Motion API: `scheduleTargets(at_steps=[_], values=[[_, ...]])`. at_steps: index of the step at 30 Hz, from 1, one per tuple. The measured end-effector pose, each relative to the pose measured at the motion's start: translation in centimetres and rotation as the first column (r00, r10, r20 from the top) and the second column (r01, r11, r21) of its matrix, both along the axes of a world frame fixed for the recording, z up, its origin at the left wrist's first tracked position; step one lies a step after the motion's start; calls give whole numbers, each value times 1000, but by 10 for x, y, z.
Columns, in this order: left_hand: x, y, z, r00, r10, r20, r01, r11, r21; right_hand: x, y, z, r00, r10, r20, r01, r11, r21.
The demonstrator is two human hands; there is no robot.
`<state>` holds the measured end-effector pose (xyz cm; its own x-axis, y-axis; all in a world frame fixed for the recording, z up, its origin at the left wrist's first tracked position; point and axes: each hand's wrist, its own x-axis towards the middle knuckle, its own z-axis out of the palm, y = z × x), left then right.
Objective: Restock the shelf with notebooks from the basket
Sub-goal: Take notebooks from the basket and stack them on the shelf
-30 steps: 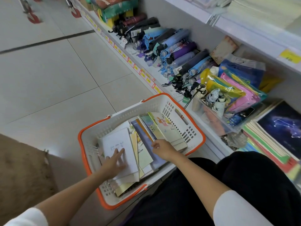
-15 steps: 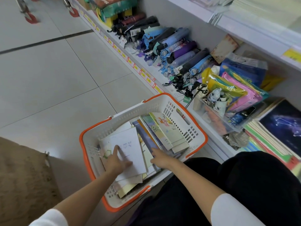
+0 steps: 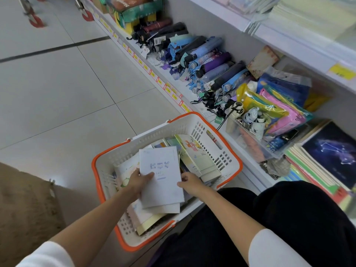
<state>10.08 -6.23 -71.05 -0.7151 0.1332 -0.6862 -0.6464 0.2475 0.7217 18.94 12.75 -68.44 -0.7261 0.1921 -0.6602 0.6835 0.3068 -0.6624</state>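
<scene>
Lettering on notebook [image 3: 161, 182] and price tags [image 3: 342, 71] illegible.

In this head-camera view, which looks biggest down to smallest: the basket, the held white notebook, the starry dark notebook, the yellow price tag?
1. basket
2-3. white notebook and starry dark notebook: alike, unranked; the frame edge crops the starry one
4. yellow price tag

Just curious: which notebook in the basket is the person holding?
The pale white notebook on top, gripped by the left hand; the others lie beneath or beside it.
</scene>
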Motion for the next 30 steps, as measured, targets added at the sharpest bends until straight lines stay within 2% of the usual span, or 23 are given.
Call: scheduleTargets(at_steps=[3, 5, 9, 12, 16, 20, 23, 26, 30], values=[[-12, 17, 19, 1000, -15, 12, 14, 993, 121, -7, 11, 16, 976, -200, -81, 195, 979, -63], [-19, 31, 35, 999, -17, -36, 22, 989, 145, -10, 19, 31, 953, -281, -109, 270, 957, -105], [-27, 64, 66, 980, -79, -181, 98, 990, 99, -7, 44, 62, 937, -287, -197, 270, 956, -111], [-26, 94, 92, 968, -102, -228, 137, 980, 143, -3, 72, 81, 886, -403, -229, 378, 914, -144], [-16, 140, 137, 933, -129, -337, 203, 960, 194, 15, 98, 114, 817, -496, -294, 435, 865, -249], [-5, 185, 184, 915, -155, -373, 254, 939, 231, 38, 123, 150, 799, -447, -403, 428, 893, -141], [6, 216, 219, 884, -184, -429, 304, 925, 228, 57, 152, 176, 716, -537, -447, 511, 839, -189], [21, 249, 253, 851, -198, -487, 357, 898, 259, 80, 181, 204, 654, -565, -503, 523, 818, -240], [46, 299, 297, 717, -274, -641, 526, 816, 240, 124, 211, 249, 491, -651, -579, 573, 742, -348]])
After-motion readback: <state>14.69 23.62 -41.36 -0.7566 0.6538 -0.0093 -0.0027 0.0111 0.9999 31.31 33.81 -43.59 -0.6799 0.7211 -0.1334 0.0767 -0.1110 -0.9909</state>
